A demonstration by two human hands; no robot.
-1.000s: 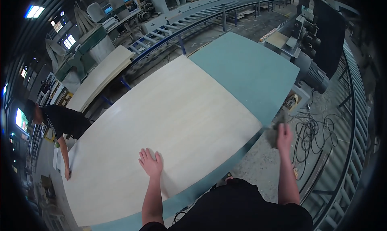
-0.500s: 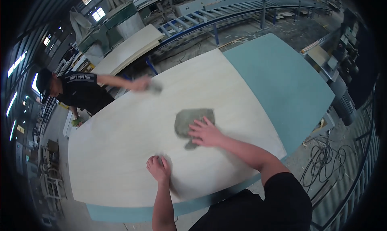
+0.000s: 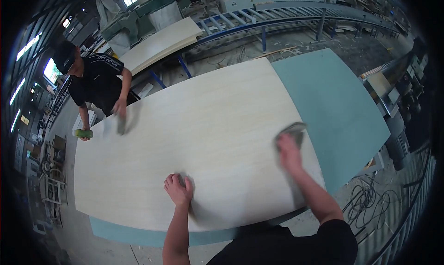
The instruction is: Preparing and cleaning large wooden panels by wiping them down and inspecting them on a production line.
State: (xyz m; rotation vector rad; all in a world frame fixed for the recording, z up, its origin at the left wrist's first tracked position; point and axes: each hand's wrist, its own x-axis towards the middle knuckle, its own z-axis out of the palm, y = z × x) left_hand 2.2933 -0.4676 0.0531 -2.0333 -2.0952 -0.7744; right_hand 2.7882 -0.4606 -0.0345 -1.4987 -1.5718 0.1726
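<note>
A large pale wooden sheet lies before me on top of a blue-green board. Near the sheet's right edge my right hand, blurred, presses a crumpled grey-green cloth against the surface. My left hand rests on the near middle part of the sheet, its fingers curled round a small dark grey thing that is mostly hidden. Across the sheet at the left, a co-worker moves a blurred grey pad over it with one hand and holds a green roll-shaped thing in the other.
Behind the sheet, a stack of pale boards lies beside a blue-framed roller conveyor. A machine stands at the right. Coiled cables lie on the floor at the lower right.
My right hand has swept the cloth from the middle of the sheet to its right edge, and the cloth is now bunched. The co-worker's pad has come back toward their body. My left hand stays nearly still.
</note>
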